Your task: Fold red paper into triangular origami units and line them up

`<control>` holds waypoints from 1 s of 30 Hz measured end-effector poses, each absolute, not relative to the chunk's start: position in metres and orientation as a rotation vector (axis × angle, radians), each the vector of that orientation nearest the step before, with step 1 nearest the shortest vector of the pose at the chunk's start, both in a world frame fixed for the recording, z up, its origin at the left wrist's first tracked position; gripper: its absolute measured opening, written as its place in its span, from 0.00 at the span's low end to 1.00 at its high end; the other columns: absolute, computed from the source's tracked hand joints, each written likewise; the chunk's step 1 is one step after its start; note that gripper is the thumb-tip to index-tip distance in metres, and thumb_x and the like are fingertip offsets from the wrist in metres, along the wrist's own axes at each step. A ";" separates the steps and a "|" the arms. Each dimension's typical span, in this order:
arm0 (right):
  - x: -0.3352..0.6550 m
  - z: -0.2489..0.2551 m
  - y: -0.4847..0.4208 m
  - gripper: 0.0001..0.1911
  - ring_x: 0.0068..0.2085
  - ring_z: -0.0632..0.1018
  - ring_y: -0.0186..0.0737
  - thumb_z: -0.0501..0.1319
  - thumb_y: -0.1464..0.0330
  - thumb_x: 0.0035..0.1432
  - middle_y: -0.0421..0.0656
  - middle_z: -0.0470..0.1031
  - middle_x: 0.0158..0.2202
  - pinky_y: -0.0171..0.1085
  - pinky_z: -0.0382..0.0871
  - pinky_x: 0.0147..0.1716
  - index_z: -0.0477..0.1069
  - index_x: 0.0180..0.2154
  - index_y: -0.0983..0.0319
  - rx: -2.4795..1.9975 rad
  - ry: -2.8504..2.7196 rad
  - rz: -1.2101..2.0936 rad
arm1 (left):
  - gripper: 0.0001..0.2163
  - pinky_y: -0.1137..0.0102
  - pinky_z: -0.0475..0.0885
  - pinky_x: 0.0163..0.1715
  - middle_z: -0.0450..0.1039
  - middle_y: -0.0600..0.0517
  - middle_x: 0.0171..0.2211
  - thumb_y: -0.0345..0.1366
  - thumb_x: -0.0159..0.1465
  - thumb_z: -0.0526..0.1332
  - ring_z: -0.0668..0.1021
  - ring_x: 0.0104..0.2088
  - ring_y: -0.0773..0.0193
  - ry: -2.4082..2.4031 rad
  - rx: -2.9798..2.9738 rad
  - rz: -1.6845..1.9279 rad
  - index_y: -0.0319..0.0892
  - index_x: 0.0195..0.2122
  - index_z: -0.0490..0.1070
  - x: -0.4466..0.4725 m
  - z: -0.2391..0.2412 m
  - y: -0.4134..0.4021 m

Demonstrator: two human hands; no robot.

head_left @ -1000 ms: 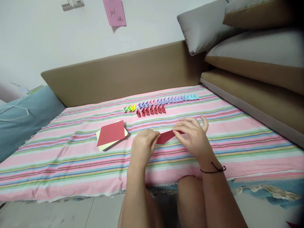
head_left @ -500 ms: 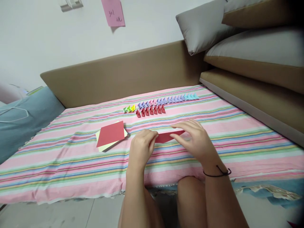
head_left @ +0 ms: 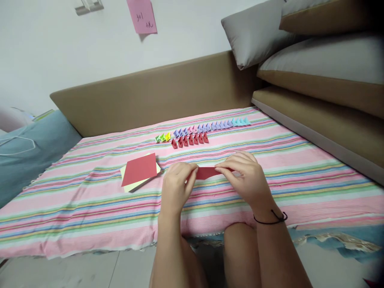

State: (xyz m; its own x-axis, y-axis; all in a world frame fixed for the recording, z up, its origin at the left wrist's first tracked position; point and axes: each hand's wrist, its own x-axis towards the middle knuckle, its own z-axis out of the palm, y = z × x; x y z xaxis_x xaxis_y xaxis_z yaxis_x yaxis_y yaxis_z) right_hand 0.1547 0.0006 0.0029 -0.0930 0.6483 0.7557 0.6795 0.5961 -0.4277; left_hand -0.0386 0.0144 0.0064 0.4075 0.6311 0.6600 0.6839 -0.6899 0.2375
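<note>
A dark red sheet of folded paper (head_left: 206, 173) is held just above the striped cloth, stretched between both hands. My left hand (head_left: 179, 182) pinches its left end between thumb and fingers. Its right part is gripped by my right hand (head_left: 244, 174), closed with thumb below and fingers above; these fingers hide some of the paper. To the left lies a stack of paper squares (head_left: 140, 171), a red sheet on top of pale yellow ones. Beyond the hands stands a row of small red folded paper boats (head_left: 191, 140).
Behind the red row, a line of blue, purple and pink folded pieces (head_left: 216, 125) runs right; green and yellow ones (head_left: 163, 137) sit at its left. Grey and brown cushions (head_left: 318, 64) pile up at right. A brown backrest (head_left: 156, 92) stands along the wall.
My right thumb and fingers, spread apart around the paper before, have closed on it. The right hand has shifted slightly left. My left hand keeps its pinch.
</note>
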 end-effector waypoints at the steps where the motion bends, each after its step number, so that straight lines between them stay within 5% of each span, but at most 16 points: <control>1: 0.158 0.003 0.000 0.06 0.33 0.73 0.38 0.62 0.72 0.55 0.38 0.78 0.28 0.43 0.62 0.42 0.75 0.27 0.59 -1.091 -1.773 -0.044 | 0.05 0.66 0.66 0.39 0.75 0.50 0.33 0.30 0.63 0.55 0.74 0.36 0.62 -1.212 -2.548 -1.153 0.42 0.38 0.70 -0.043 0.008 0.014; 15: 0.172 0.001 -0.007 0.05 0.35 0.76 0.42 0.62 0.69 0.55 0.41 0.78 0.30 0.42 0.68 0.39 0.76 0.28 0.59 -1.217 -1.516 0.156 | 0.07 0.63 0.64 0.42 0.76 0.47 0.34 0.32 0.64 0.54 0.75 0.36 0.58 -1.465 -1.975 -1.294 0.42 0.38 0.71 -0.063 0.005 0.018; 25: 0.162 -0.010 0.003 0.07 0.37 0.78 0.44 0.65 0.64 0.49 0.43 0.79 0.31 0.41 0.71 0.39 0.77 0.29 0.61 -1.172 -1.131 0.789 | 0.17 0.70 0.71 0.36 0.75 0.48 0.38 0.46 0.57 0.61 0.78 0.35 0.64 -2.102 -2.073 -2.713 0.40 0.42 0.70 -0.030 0.007 0.018; 30: 0.149 -0.013 0.007 0.09 0.37 0.77 0.44 0.64 0.63 0.49 0.44 0.79 0.32 0.41 0.70 0.39 0.77 0.30 0.62 -1.152 -1.113 0.914 | 0.16 0.72 0.70 0.27 0.77 0.49 0.29 0.43 0.53 0.66 0.78 0.28 0.63 -2.279 -2.192 -2.891 0.37 0.38 0.75 -0.012 0.002 0.016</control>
State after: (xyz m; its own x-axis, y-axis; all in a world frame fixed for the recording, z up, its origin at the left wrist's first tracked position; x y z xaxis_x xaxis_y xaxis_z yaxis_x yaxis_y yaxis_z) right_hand 0.1492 0.0069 -0.0126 0.2257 0.9559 0.1882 0.0016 0.1928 -0.9812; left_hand -0.0122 0.0162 0.0015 -0.0451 0.9990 0.0049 -0.2286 -0.0151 0.9734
